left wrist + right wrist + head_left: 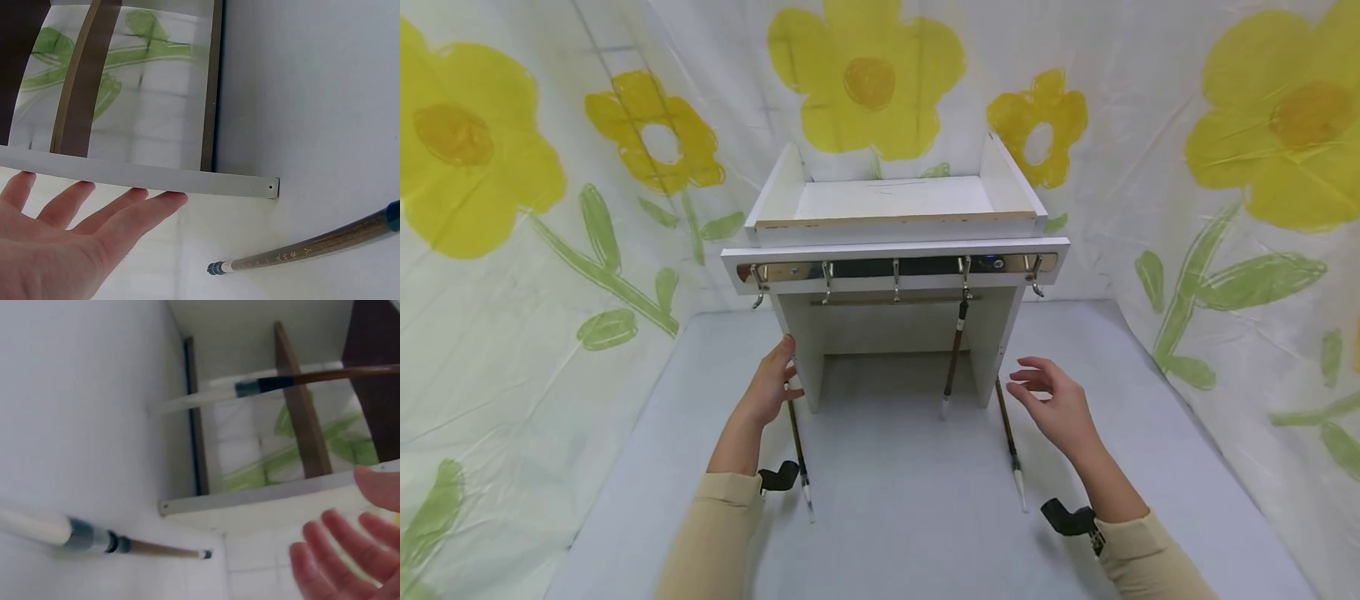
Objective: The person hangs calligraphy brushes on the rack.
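Observation:
A white wooden rack stands on the table with a metal hook rail across its front. My left hand is at the rack's left side panel; the left wrist view shows its straight fingertips touching the panel's edge. One writing brush hangs tip down from the fourth hook from the left. My right hand is beside the right side panel, fingers loosely bent and holding nothing. Below it a second brush lies on the table, white tip toward me. Near my left hand lies a third brush.
The pale table stretches in front of the rack. White sheets with painted yellow flowers enclose the back and both sides. An open tray-like top sits above the hook rail. A black device is strapped to each wrist.

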Action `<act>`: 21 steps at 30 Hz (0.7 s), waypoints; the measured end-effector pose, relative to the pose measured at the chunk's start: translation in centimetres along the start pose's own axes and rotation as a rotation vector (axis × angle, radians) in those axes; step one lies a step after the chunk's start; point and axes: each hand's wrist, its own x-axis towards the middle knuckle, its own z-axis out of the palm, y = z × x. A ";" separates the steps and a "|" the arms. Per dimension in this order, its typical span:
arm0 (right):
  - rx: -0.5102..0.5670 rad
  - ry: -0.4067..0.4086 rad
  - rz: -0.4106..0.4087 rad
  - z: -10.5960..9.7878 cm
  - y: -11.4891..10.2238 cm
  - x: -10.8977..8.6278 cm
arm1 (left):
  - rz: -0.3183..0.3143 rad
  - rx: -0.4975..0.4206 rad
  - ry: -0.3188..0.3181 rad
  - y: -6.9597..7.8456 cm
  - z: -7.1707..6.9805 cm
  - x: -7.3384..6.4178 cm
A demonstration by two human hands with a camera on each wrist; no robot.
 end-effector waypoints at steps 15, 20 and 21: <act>-0.060 -0.256 0.404 2.4 3.4 0.8 | 0.003 0.006 0.009 -0.2 0.0 0.2; -0.084 -0.280 0.460 2.8 3.9 0.8 | -0.003 0.010 0.010 -0.2 0.0 0.2; -0.093 -0.282 0.464 2.8 4.0 0.8 | -0.003 0.011 0.010 -0.2 0.1 0.2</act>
